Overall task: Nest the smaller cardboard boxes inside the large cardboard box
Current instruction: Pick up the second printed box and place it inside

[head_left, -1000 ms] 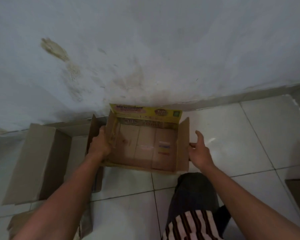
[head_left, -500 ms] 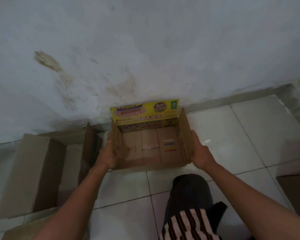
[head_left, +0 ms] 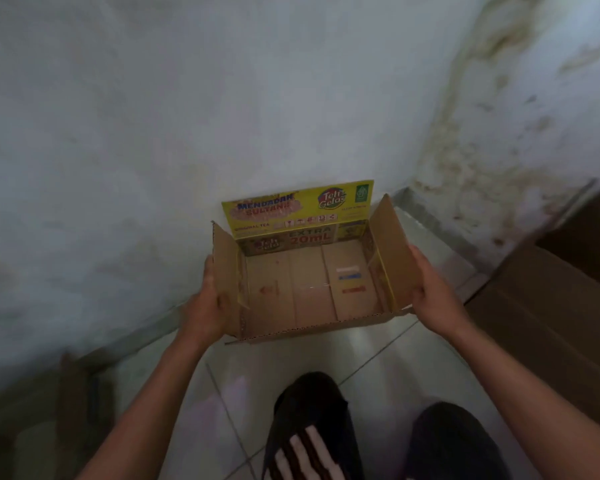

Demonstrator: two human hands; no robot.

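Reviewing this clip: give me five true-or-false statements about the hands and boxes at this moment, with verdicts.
1. Both hands hold the printed box. True: the left hand and right hand grip its side flaps.
2. The printed box is full of cartons. False: its bottom is bare.
3. Its yellow flap is on the side toward the wall. True.
4. The printed box sits inside a larger box. False: it is held over the tiled floor.
5. A plain brown box lies to the right. True.
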